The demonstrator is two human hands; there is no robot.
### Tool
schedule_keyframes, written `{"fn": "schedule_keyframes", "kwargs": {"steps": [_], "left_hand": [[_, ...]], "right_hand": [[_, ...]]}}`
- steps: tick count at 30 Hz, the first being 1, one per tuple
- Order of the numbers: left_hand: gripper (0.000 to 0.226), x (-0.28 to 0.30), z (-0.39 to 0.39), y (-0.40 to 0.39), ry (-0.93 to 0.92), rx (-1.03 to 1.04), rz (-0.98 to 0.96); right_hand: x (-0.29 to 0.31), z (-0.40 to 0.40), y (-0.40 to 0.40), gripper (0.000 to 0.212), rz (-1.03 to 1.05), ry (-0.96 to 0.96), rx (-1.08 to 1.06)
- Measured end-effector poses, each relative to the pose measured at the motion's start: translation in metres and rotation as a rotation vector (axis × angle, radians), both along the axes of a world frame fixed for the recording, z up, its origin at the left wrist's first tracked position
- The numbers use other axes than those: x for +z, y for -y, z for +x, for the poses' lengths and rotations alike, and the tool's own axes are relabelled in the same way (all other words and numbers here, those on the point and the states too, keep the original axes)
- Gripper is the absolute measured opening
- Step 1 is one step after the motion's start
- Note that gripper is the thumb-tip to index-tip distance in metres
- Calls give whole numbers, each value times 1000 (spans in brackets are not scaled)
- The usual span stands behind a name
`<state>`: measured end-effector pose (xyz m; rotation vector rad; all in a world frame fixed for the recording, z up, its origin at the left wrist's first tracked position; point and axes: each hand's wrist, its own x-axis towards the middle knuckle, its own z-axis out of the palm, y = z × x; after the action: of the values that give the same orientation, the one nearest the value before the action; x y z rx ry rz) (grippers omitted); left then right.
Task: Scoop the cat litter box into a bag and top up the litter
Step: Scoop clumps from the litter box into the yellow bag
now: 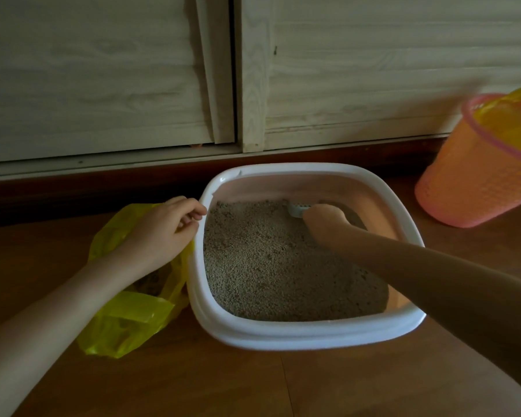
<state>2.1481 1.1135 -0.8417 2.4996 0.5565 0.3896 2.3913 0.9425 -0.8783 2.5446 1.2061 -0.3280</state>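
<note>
One litter box (309,334), white rim with pinkish inner wall, is sitting on the wood floor (193,383) just in front of the cabinet doors (103,70). Grey litter (271,266) is filling its bottom. One white scoop (297,209) is being held at the far inner wall by the right hand (324,218); only the slotted head is being shown, the handle is being hidden by the hand, and the fingers are being kept out of sight, though the hand is wrapped round the scoop. One yellow bag (127,320) is lying on the floor touching the box's left side, with dark contents dimly seen through the plastic. The left hand (163,233) is being held over the bag's mouth beside the rim, fingers curled; whether plastic is being pinched cannot be told. One orange basket (475,176), lined with yellow plastic, is being cut off at the right edge. Lighting is dim.
</note>
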Motion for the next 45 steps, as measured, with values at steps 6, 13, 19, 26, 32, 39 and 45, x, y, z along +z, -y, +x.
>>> {"fn": "schedule_keyframes", "kwargs": {"steps": [6,13,19,26,32,39,45], "left_hand": [[20,-4,7,3,19,-45,9],[20,-3,12,8,29,-56,21],[19,-2,5,5,-8,-19,27],[18,6,-11,0,-34,13,33],[18,12,-21,0,-65,45,59],[18,14,-19,2,-70,29,78],[20,9,-3,7,-35,2,38]], "right_hand": [[15,-41,32,28,-131,-9,150],[50,-75,59,21,-264,-135,250],[71,-48,13,18,-75,77,289],[38,-47,-61,28,8,75,310],[18,-53,-96,28,79,60,318],[18,-67,-74,33,13,26,457],[10,-71,-36,29,-98,76,722]]}}
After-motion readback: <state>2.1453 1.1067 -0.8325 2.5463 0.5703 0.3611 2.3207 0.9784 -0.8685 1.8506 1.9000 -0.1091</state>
